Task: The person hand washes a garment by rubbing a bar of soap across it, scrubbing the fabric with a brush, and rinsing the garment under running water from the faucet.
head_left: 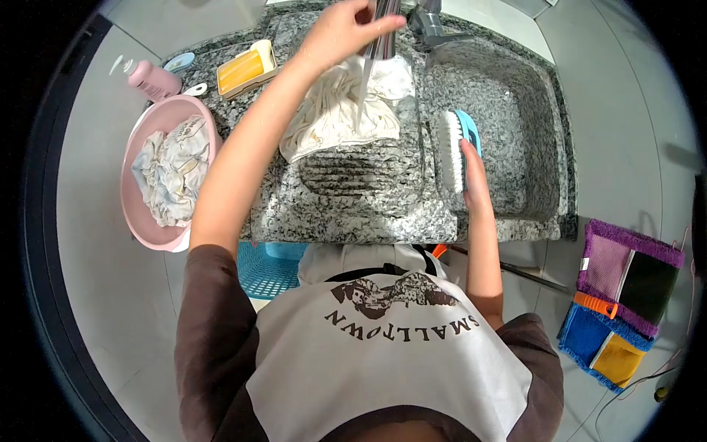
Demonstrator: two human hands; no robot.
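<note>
My left hand is raised at the back of the stone washboard, its fingers closed around the metal faucet. A thin stream of water falls from there onto a wet, crumpled white cloth lying on the washboard. At the divider beside the basin, my right hand grips a scrub brush with a blue handle and white bristles facing left. The brush stands on its side, apart from the cloth. Part of the faucet is hidden behind my left fingers.
On the left are a pink basin of cloths, a pink pump bottle and yellow soap in a dish. A deep stone basin lies right. A blue basket sits below; colored mop pads are at right.
</note>
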